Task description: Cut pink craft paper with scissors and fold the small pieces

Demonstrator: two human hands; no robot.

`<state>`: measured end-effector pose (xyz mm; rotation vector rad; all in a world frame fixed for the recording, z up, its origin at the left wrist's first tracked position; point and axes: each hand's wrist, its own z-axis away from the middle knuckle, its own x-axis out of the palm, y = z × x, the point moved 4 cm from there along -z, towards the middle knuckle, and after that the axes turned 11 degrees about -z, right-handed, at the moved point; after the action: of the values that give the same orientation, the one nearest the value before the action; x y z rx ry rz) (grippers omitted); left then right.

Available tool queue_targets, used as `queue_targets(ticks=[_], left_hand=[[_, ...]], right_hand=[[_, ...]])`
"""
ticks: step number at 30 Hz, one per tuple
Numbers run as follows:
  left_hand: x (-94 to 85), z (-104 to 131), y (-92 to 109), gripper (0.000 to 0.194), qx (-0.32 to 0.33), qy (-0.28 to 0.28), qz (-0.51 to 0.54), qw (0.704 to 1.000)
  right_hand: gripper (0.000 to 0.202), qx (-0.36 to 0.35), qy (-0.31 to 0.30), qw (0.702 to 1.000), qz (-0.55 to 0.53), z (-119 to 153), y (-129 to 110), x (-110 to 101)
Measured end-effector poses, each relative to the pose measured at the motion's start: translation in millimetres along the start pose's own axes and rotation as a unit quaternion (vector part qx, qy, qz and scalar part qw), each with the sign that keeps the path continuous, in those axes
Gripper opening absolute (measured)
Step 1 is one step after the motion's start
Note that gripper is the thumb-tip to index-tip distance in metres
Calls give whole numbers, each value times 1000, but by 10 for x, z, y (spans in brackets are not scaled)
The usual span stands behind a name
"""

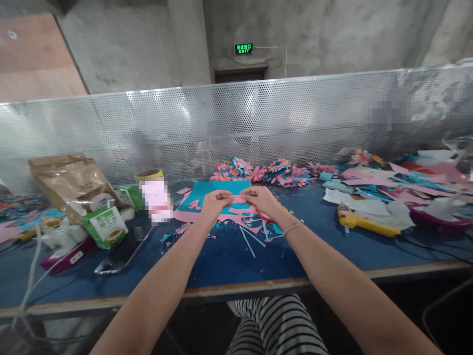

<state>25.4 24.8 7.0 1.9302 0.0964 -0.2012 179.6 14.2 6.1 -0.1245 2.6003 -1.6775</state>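
A small pink paper strip (238,198) is stretched between my two hands above the table. My left hand (218,203) pinches its left end with thumb and fingers. At the other end, my right hand (261,198) pinches it in the same way. Behind and under the hands lies a blue-green sheet (214,189), with a pink sheet (185,215) partly showing beneath it. Scissors with red handles (263,216) lie partly hidden below my right hand. Cut pink pieces and thin scraps are scattered around both hands.
Pink and blue paper pompoms (284,172) line the back, before a perforated metal screen (258,108). A yellow glue gun (365,222) lies right. To the left are a phone (123,251), a green-white carton (104,226) and a brown paper bag (74,182).
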Motion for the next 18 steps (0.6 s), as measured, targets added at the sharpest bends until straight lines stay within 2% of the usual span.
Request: queue_targets(ticks=[9,14,18], left_hand=[[-4,11,-1,28,0,-7,-10,1000],[18,51,64,26,2,-16,-16,1000],[47,70,96,25,16,-36,-35,999]], right_hand=[[19,-27,-20,998,46,5,30,-4],[22,-72,-42,991,106,10,26,-4],[21,-75,-29,987,140,14,4,-4]])
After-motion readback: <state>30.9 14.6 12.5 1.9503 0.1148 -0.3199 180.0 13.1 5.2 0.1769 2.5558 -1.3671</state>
